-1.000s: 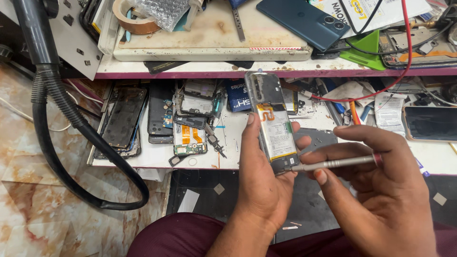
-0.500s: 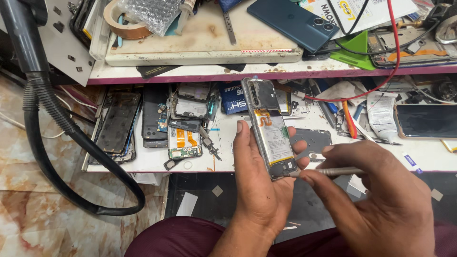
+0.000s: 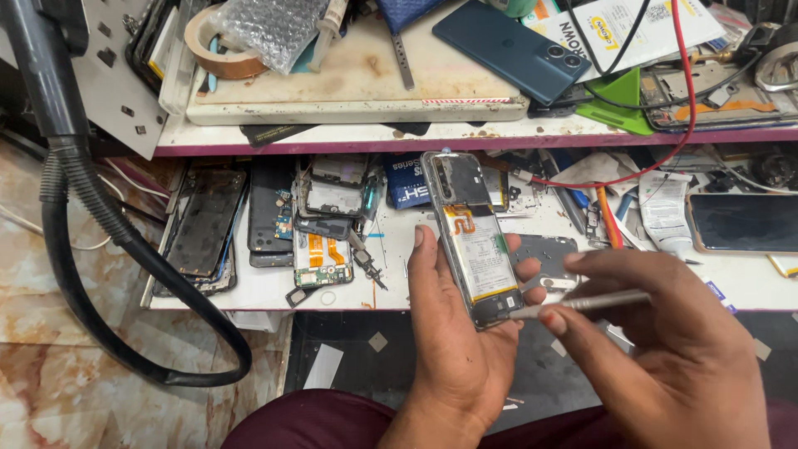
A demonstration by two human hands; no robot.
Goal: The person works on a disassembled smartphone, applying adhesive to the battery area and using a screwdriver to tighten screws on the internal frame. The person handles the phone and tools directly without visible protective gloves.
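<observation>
Item: opened smartphone with exposed white-and-orange battery, back cover off, held upright and slightly tilted above the lower shelf. Left hand grasps it from below, thumb along its left edge, fingers wrapped behind the right edge. Right hand pinches a slim grey metal tool, tip touching the phone's lower right corner.

Setting: cluttered white work surface with a raised upper shelf edged in purple.

Lower level, left: stack of dismantled phone frames and dark screens; beside it, circuit boards with orange flex cables. Right: black-screened phone lying flat.

Upper level: worn cream-coloured board, roll of brown tape, crumpled bubble wrap, dark teal smartphone lying face down, green plastic wedge, red wire.

Left of the surface: thick black corrugated hose looping over a marbled beige floor.
</observation>
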